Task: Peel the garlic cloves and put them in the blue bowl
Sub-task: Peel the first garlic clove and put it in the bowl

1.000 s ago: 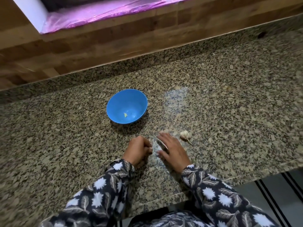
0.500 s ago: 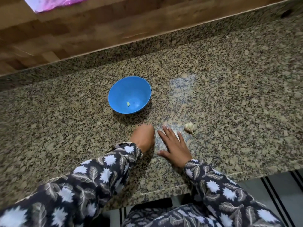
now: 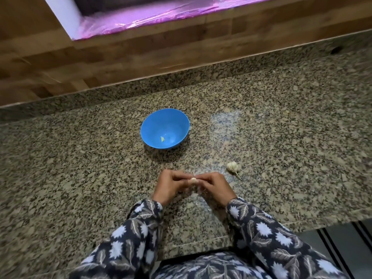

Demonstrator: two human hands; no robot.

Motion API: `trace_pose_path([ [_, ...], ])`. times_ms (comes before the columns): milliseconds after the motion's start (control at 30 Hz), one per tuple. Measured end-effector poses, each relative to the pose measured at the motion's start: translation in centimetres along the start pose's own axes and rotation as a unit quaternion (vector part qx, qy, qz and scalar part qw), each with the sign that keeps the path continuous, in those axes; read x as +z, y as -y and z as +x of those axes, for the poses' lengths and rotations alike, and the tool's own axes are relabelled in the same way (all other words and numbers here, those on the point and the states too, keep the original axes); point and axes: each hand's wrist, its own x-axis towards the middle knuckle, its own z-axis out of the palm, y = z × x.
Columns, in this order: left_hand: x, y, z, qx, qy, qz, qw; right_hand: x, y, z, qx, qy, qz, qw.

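A pale garlic clove is pinched between the fingertips of my left hand and my right hand, just above the granite counter near its front edge. Both hands have curled fingers meeting at the clove. The blue bowl stands behind the hands, slightly left, with one small yellowish piece at its bottom. A garlic bulb with a short stem lies on the counter to the right of my right hand.
The speckled granite counter stretches wide on both sides. A wooden wall rises behind it, under a ledge with pink foil. The counter's front edge runs at lower right, with dark floor beyond.
Both hands were lying on the counter, the right flat and the left curled. They have lifted and come together, pinching a clove between them. The bowl and bulb have not moved.
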Motion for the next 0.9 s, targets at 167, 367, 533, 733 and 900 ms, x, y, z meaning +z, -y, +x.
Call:
trace_pose_path([
  [167, 0.1, 0.8, -1.0, 0.091, -0.028, 0.068, 0.993, -0.5, 0.1, 0.1, 0.028, 0.07, 0.056, 0.996],
  [367, 0.5, 1.7, -2.0, 0.279, 0.002, 0.34, 0.898, -1.1, 1.5, -0.2, -0.074, 0.027, -0.036, 0.996],
  [533, 1.6, 0.3, -2.3, 0.078, 0.024, 0.068, 0.994, -1.1, 1.7, -0.3, -0.185, -0.031, -0.141, 0.972],
  [733, 1.2, -0.1, -1.7, -0.074, 0.099, -0.118, 0.985, -1.8, 1.8, -1.0, -0.204, -0.005, -0.184, 0.962],
  [900, 0.6, 1.4, -1.0, 0.081, 0.038, 0.156, 0.984, -1.8, 2.1, -0.1, -0.119, 0.039, -0.226, 0.966],
])
